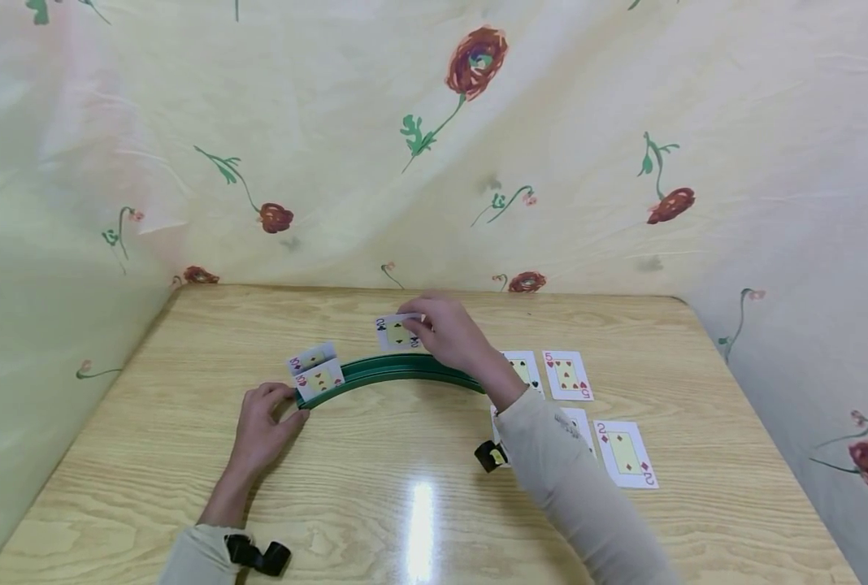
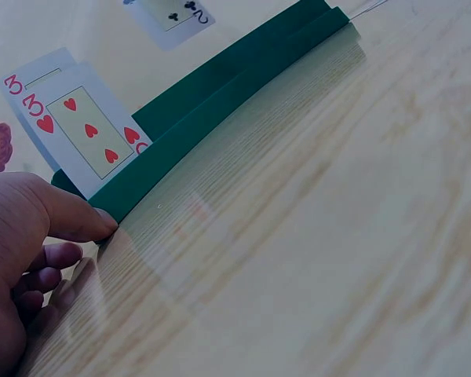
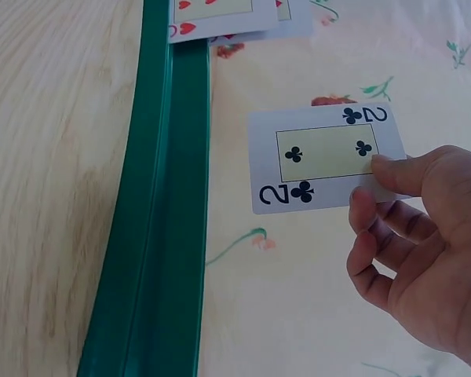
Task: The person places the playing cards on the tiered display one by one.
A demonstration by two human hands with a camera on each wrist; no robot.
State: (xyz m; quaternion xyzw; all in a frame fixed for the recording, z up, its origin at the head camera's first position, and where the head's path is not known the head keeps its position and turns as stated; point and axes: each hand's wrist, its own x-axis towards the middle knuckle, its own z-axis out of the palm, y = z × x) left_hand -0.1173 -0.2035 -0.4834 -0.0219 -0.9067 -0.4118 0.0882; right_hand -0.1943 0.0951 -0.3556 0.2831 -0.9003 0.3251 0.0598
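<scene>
Tabletop (image 1: 375,439) room between rack (image 1: 390,368) and far edge (image 1: 317,290)

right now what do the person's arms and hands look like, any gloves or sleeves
The left hand and right hand are ungloved. Both arms wear long, pale beige sleeves; the right sleeve has a small dark marking. Small black devices show at the left cuff and beside the right forearm.

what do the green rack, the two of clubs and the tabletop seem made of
Green rack: probably moulded plastic, satin, going by its even colour and clean edges.
Two of clubs: likely coated card stock, thin and flat with crisp print.
Tabletop: wood or printed laminate, by its grain; glossy, with a bright reflection.
</scene>
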